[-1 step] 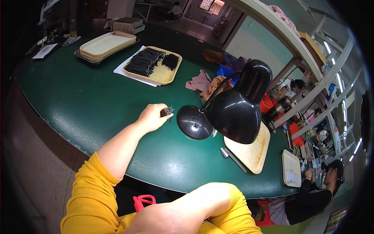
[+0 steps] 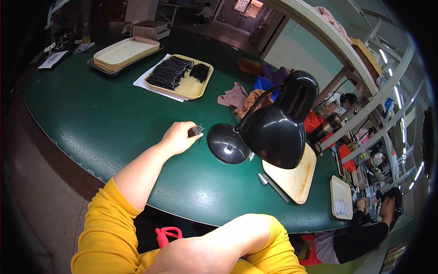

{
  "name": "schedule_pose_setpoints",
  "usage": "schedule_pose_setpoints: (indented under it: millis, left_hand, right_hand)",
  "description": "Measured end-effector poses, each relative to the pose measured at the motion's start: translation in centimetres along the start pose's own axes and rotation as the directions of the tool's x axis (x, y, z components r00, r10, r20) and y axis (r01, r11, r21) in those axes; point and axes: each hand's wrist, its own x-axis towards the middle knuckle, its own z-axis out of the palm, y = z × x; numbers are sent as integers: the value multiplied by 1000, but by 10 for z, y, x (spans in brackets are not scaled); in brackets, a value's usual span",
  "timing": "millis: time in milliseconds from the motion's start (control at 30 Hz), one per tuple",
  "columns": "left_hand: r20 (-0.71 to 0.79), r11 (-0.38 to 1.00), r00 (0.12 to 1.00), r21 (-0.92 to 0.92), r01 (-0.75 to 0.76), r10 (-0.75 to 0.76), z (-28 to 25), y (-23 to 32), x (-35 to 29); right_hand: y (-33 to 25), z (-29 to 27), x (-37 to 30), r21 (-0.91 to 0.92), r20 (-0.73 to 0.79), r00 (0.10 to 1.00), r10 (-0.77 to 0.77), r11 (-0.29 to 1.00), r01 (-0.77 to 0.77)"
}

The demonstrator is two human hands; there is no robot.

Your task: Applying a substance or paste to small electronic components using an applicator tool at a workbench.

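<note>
My left hand point(image 2: 177, 138) is closed round a bundle of short black wires point(image 2: 196, 131) with silvery tips, held just above the green table, left of the lamp base. The tips stick out past my fingers on the right. My right hand point(image 2: 182, 256) is close up at the lower edge, its forearm crossing in front of me; its fingers are hidden, so what it holds cannot be seen. Farther back, a cream tray point(image 2: 191, 91) on white paper carries many similar black wires point(image 2: 168, 73) in rows, plus a smaller dark pile point(image 2: 199, 72).
A black desk lamp point(image 2: 276, 134) stands right of my left hand. Beyond it are a stained cream tray point(image 2: 299, 182), a grey metal tool point(image 2: 273, 187) and crumpled cloths point(image 2: 232, 94). Stacked trays point(image 2: 125, 51) sit far left. A co-worker point(image 2: 365, 233) sits at right by another tray point(image 2: 335, 187).
</note>
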Motion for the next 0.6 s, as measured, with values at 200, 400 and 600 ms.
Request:
schedule_pose_setpoints:
  millis: [200,400,600]
  left_hand:
    - [20,999,999,10,50,-51,-5,2,-1]
    - [18,998,998,-23,59,-59,-2,2,0]
    - [-5,1000,1000,0,7,-7,0,-5,0]
  right_hand:
    - [-1,-24,22,-59,560,824,86,996,-63]
    - [7,4,-3,40,-140,990,-22,999,28]
    - [7,8,-2,22,-175,984,6,1000,-2]
